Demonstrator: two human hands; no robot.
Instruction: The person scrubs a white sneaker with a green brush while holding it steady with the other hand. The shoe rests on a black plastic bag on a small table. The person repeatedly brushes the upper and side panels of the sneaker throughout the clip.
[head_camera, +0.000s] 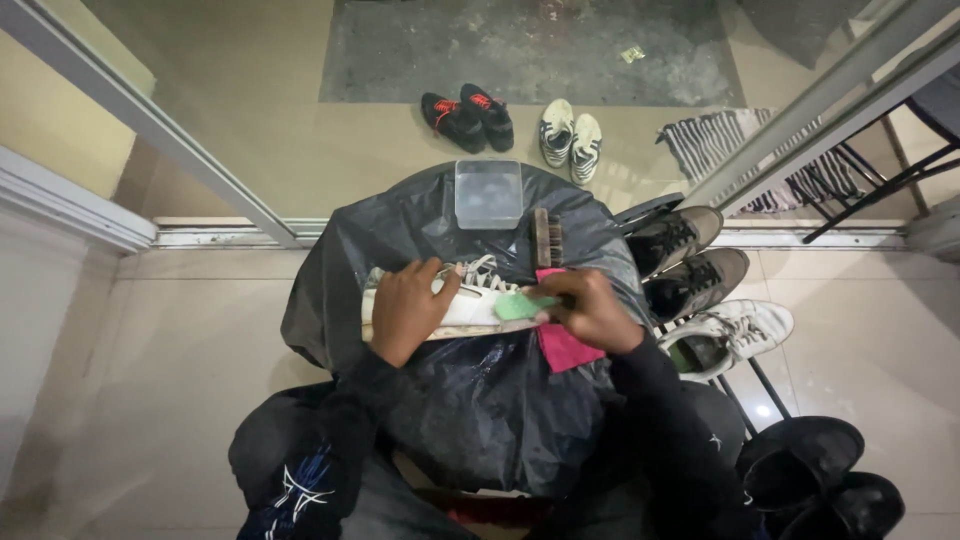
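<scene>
A white sneaker (470, 300) with white laces lies on its side on a black plastic sheet (470, 400) that covers a small round table. My left hand (408, 308) presses down on the sneaker's heel end and holds it still. My right hand (590, 310) grips a small green pad (520, 305), which touches the sneaker's toe end. A pink cloth (562, 345) lies under my right hand. A wooden brush (546, 238) and a clear plastic box (488, 193) sit at the far side of the sheet.
A rack at the right holds two brown-grey shoes (690, 255) and a white sneaker (730, 335). Black shoes (820, 470) lie at the lower right. Beyond a glass door stand black shoes with red laces (468, 118), white sneakers (570, 135), a striped mat (740, 150) and a grey doormat (530, 50).
</scene>
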